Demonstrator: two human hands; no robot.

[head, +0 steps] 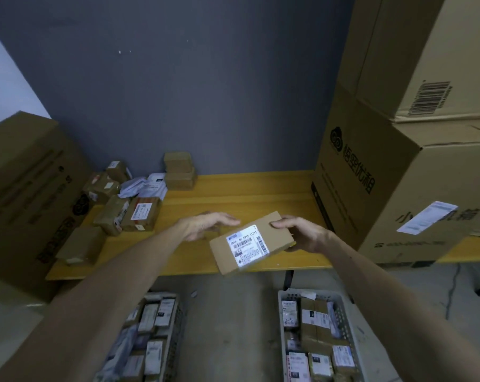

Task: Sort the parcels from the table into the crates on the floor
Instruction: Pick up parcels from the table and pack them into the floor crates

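A flat brown parcel with a white shipping label is held above the yellow table's front edge, label up. My right hand grips its right end, thumb on top and fingers underneath. My left hand hovers just left of the parcel's far corner with fingers extended and relaxed, holding nothing. Several more brown parcels lie in a heap at the table's left end, and two stacked small boxes stand against the wall. On the floor below are a left crate and a right crate, both holding several labelled parcels.
Large cardboard cartons are stacked on the table's right end. Another big carton stands at the left. White paper slips lie near the heap. A grey wall backs the table, and bare concrete floor runs between the two crates.
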